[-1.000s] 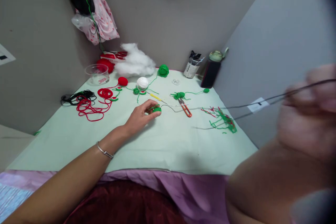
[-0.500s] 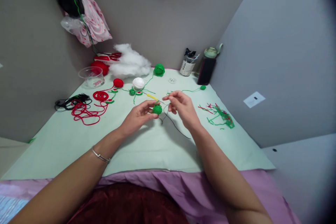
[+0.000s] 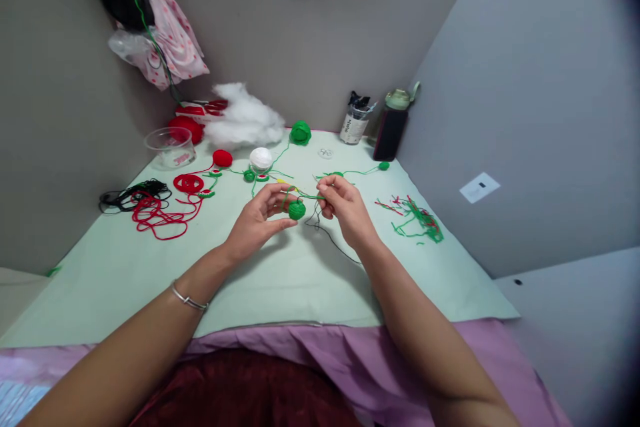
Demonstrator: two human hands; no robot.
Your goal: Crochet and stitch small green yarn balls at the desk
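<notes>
A pale green table [image 3: 280, 280] carries the craft things, with a white yarn ball [image 3: 261, 158] near its middle back. Left of that ball lie a red yarn ball [image 3: 222, 158], a clear plastic cup [image 3: 170, 147] and tangled red yarn [image 3: 160, 217]. Behind it sits white stuffing [image 3: 245, 121]; far to its right lie yarn scraps [image 3: 417, 223].

Left arm: yours, bare, reaching fwd from lower left, thin bangle at wrist.
Left hand [image 3: 257, 217]: palm turned inward, fingers curled, thumb + fingertips pinched.
Right arm: bare, reaching fwd from lower right.
Right hand [image 3: 343, 203]: fingers bunched in a pinch, just beside left hand.
</notes>
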